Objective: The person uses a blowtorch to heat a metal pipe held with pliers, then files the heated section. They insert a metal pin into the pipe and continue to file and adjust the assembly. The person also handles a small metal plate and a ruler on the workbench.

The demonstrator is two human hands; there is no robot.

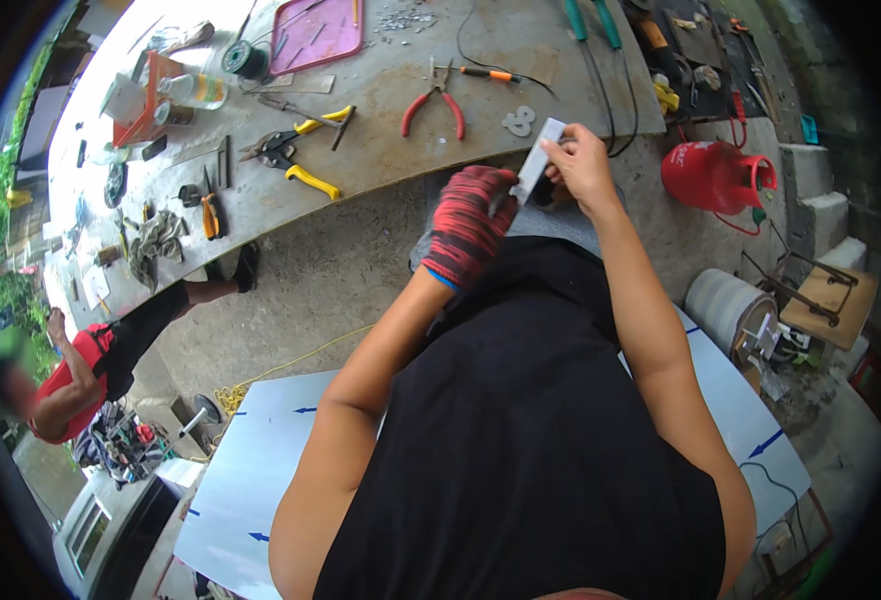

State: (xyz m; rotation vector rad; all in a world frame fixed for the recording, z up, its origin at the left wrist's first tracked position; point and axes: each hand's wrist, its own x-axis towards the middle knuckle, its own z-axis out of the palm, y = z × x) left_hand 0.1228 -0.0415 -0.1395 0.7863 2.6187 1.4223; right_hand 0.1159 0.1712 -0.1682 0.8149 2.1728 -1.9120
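Observation:
My left hand (469, 228), in a red and black knit glove with a blue cuff, is closed around the lower end of a flat silvery metal strip (539, 163). My bare right hand (583, 165) pinches the same strip near its upper end, thumb on top. The strip is tilted, just off the front edge of the metal worktable (381, 155). Nearest to it on the table lies a small curly grey cut-out (519, 121). Red-handled pliers (433, 108) rest open to its left, beside an orange and black screwdriver (491, 74).
Yellow-handled snips (301, 150), orange-handled pliers (211, 215) and a pink tray (317, 35) lie on the table. A red gas cylinder (706, 175) stands at the right. Another person (81, 370) in red is at the left. White-blue sheets (261, 460) lie behind me.

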